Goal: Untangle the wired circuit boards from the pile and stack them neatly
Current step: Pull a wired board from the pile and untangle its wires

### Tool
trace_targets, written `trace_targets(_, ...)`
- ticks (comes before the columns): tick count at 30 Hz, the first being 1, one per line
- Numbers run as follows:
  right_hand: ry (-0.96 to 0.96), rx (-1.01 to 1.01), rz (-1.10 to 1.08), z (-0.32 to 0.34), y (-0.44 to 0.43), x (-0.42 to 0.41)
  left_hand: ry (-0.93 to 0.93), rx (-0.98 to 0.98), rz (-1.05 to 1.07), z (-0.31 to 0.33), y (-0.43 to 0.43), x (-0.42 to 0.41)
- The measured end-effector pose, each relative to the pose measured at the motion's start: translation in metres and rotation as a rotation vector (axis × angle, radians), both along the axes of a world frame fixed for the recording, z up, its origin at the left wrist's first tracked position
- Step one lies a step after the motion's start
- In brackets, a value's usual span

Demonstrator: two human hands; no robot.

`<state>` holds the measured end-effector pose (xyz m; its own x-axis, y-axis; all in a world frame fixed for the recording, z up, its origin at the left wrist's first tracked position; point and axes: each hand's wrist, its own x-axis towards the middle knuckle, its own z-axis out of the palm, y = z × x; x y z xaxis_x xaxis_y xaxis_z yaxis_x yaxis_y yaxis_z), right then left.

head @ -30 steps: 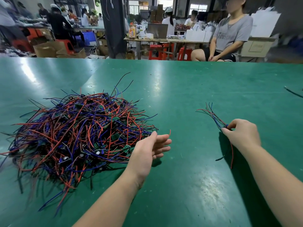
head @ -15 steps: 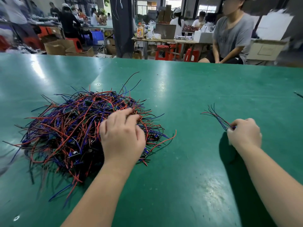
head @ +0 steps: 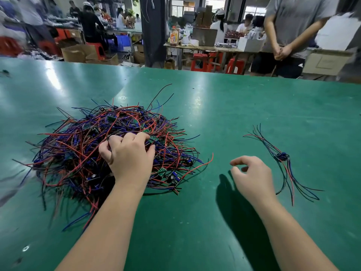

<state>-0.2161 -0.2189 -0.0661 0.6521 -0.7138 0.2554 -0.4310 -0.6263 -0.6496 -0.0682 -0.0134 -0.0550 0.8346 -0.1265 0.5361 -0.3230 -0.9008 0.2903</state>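
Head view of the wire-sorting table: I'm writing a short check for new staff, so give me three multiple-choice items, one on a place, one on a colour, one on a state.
1. Where does the small sorted bundle lie relative to the tangled pile?
A) on top of it
B) to its right, apart from it
C) to its left

2. What colour is the table?
A) white
B) bare wood
C) green

3. What is the left hand doing?
A) digging curled fingers into the tangled pile
B) lying flat on bare table
C) holding the small sorted bundle

Answers: 1 B, bare table separates the two; 2 C, the whole top is green; 3 A, its fingers curl among the wires.
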Motion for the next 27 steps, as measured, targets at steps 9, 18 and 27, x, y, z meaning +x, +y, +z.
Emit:
trace_targets(9, -0.031, 0.097, 0.013, -0.002, 0.004, -0.007, -0.192, -0.137, -0.058, 0.002, 0.0, -0.009)
trace_targets(18, -0.259, 0.54, 0.404, 0.023, 0.033, -0.011, -0.563, -0.343, -0.335, 0.017, -0.018, -0.047)
trace_targets(27, -0.64, 1.121, 0.657, 0.033, 0.039, -0.012, -0.063, -0.681, -0.931, 0.011, -0.037, -0.089)
